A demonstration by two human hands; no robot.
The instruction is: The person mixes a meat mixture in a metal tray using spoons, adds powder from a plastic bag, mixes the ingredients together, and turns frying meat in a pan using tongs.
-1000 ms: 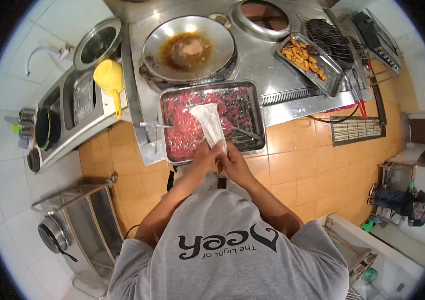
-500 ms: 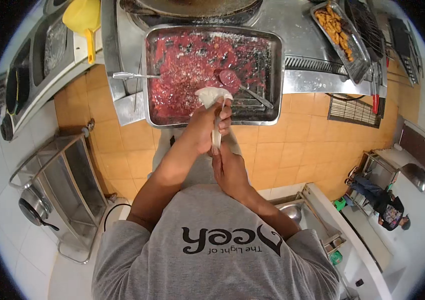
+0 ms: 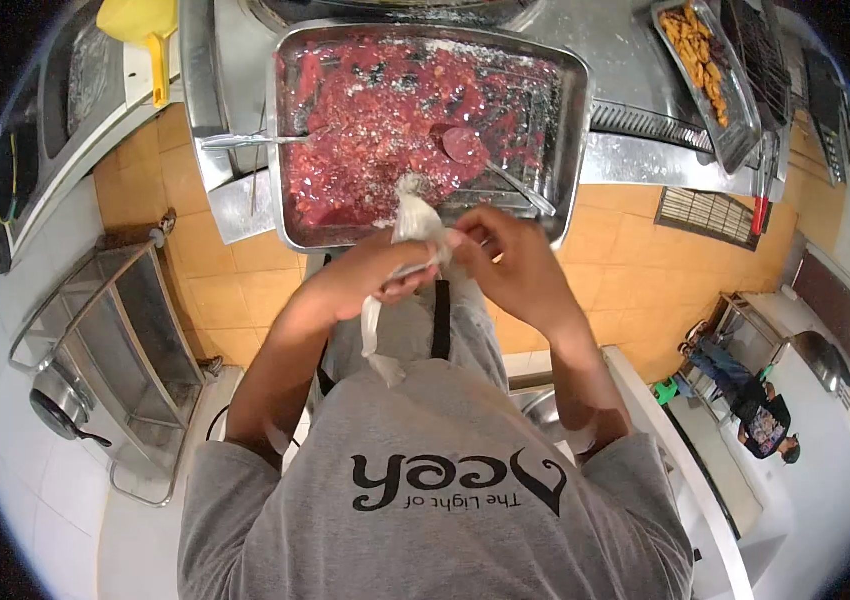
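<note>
Head view, centre of the frame: the bag (image 3: 415, 215), pale and twisted, sits in front of the shirt (image 3: 435, 430), its upper end over the lower edge of the tray (image 3: 579, 130). Its long axis runs roughly up and down the frame: the gathered upper part points towards the red mix (image 3: 345, 180), and a thin tail trails below the knuckles towards the lower centre.

The left hand (image 3: 370, 275) is nearer and crosses it from the left, fingers curled closed around its middle. The right hand (image 3: 520, 265) comes in from the lower right, just beside the bag's right edge; from these fingers the bag lies directly left in the frame. The right fingers are bent and partly parted, thumb and forefinger close to the bag; whether they pinch it, I cannot tell.

Just above the right hand, the spoon (image 3: 520, 187) slants down to the right in the tray, its bowl coated red. At the tray's left side, a metal handle (image 3: 245, 142) lies across the rim, well apart from both hands.
</note>
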